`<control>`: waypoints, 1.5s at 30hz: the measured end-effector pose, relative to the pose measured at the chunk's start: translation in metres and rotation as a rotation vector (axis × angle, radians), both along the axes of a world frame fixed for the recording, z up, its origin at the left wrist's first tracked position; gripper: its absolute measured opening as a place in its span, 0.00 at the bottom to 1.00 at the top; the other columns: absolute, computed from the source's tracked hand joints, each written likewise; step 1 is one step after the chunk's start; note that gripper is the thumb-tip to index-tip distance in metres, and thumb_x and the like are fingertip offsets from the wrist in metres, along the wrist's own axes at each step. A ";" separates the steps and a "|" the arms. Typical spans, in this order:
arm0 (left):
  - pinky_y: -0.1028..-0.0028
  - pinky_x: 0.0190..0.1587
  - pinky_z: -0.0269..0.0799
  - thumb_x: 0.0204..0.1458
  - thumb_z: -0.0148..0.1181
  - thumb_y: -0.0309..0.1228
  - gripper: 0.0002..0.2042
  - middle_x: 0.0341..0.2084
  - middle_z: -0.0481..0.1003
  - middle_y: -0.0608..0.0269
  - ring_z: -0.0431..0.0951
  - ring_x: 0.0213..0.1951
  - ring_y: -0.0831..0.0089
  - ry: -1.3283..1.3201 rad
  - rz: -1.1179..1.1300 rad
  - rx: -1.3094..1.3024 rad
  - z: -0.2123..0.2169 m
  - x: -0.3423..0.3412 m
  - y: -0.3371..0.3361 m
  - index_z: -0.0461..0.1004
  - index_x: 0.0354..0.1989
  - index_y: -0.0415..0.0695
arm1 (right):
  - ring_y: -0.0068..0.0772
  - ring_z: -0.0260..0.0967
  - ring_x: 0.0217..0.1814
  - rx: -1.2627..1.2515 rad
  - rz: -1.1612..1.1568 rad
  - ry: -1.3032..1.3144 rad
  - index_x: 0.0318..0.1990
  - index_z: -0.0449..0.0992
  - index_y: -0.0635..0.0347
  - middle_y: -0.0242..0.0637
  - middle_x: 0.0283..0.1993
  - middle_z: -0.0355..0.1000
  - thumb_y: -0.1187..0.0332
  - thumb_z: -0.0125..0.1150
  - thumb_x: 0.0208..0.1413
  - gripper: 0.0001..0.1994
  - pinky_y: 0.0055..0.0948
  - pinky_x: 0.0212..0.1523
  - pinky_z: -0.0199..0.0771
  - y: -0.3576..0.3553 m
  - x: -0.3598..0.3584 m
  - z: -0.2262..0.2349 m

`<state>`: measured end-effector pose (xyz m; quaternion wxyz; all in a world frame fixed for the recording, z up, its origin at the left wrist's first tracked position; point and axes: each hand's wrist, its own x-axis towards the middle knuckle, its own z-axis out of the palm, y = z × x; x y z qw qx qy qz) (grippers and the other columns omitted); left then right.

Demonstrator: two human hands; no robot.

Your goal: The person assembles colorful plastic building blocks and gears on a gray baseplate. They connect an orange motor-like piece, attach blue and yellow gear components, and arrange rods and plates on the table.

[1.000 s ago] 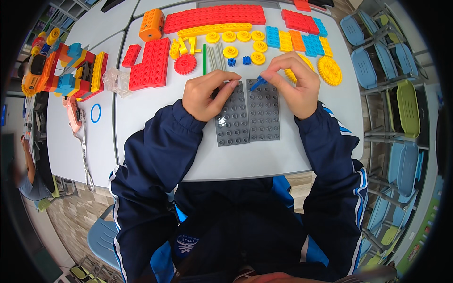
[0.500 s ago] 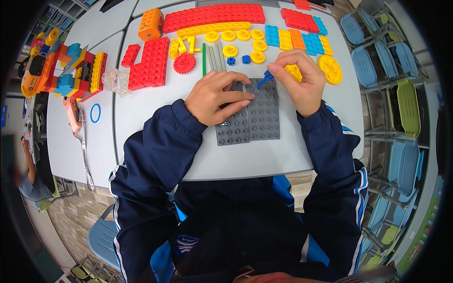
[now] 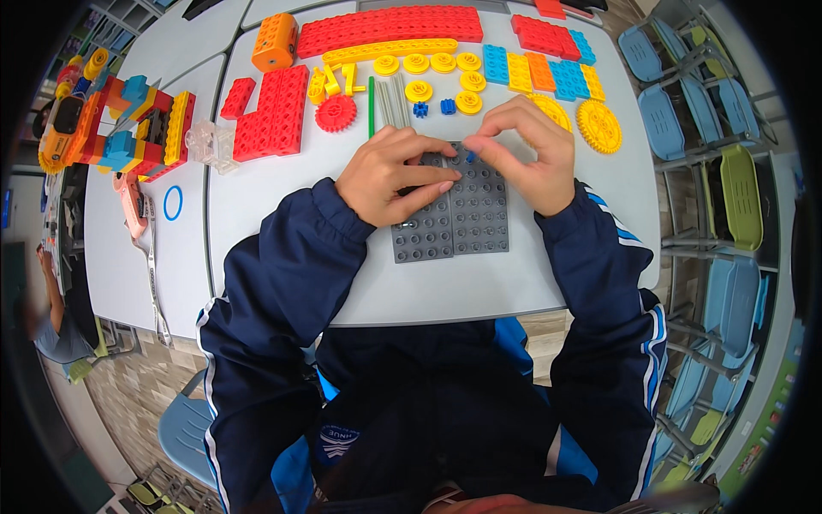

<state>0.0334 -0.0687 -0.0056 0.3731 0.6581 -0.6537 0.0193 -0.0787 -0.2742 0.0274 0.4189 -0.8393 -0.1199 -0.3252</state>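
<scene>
Two dark grey studded building plates lie side by side in front of me, a right-hand plate [image 3: 481,224] and a left-hand plate [image 3: 424,243]. My left hand [image 3: 392,176] rests over the upper part of the left plate. Its fingers are spread, with tips reaching the seam between the plates. My right hand [image 3: 541,163] pinches a small blue peg [image 3: 470,158] at the far left corner of the right plate. Fingers mostly hide the peg, so I cannot tell whether it is pressed onto a stud. Part of the left plate is covered by my left hand.
Beyond the plates are yellow wheels [image 3: 416,63], small blue pieces [image 3: 448,106], grey rods [image 3: 396,96], a green rod [image 3: 372,107] and a red gear [image 3: 336,113]. Yellow gears [image 3: 598,127] lie right. Red bricks [image 3: 272,116] and a built brick model [image 3: 137,128] stand left.
My right hand has lowered and moved slightly left, bringing the blue peg down to the right plate and uncovering a yellow gear. My left hand has stayed in place.
</scene>
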 end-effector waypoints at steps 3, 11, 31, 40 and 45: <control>0.71 0.39 0.65 0.50 0.67 0.29 0.08 0.45 0.80 0.67 0.71 0.31 0.71 -0.014 0.005 -0.006 0.002 0.000 -0.001 0.85 0.38 0.49 | 0.33 0.73 0.35 -0.026 0.011 0.001 0.31 0.78 0.63 0.37 0.32 0.75 0.76 0.74 0.46 0.08 0.27 0.38 0.73 0.003 -0.001 0.000; 0.71 0.39 0.65 0.49 0.67 0.28 0.07 0.45 0.80 0.66 0.71 0.30 0.71 0.021 -0.010 -0.007 0.003 0.002 0.001 0.85 0.36 0.47 | 0.35 0.73 0.37 -0.042 0.006 0.006 0.32 0.79 0.62 0.36 0.32 0.76 0.73 0.75 0.45 0.09 0.29 0.40 0.73 -0.006 0.002 -0.001; 0.69 0.42 0.67 0.50 0.66 0.28 0.05 0.43 0.81 0.65 0.76 0.37 0.68 0.019 -0.014 -0.006 0.003 0.002 0.001 0.85 0.35 0.46 | 0.36 0.74 0.40 -0.064 0.047 -0.004 0.34 0.80 0.61 0.36 0.36 0.78 0.70 0.78 0.41 0.13 0.30 0.41 0.73 -0.006 0.001 0.001; 0.69 0.42 0.67 0.50 0.66 0.27 0.05 0.43 0.81 0.66 0.75 0.37 0.69 0.027 -0.020 -0.006 0.001 0.003 0.000 0.85 0.35 0.46 | 0.33 0.74 0.34 -0.081 -0.032 -0.086 0.33 0.81 0.63 0.37 0.32 0.78 0.75 0.75 0.44 0.09 0.28 0.37 0.73 -0.009 -0.002 0.006; 0.69 0.42 0.65 0.50 0.67 0.27 0.07 0.45 0.81 0.61 0.72 0.34 0.67 0.038 -0.039 0.008 0.000 0.003 0.001 0.85 0.38 0.44 | 0.29 0.74 0.35 0.035 -0.128 -0.114 0.32 0.80 0.64 0.36 0.32 0.78 0.76 0.74 0.47 0.07 0.27 0.37 0.72 -0.018 0.000 0.007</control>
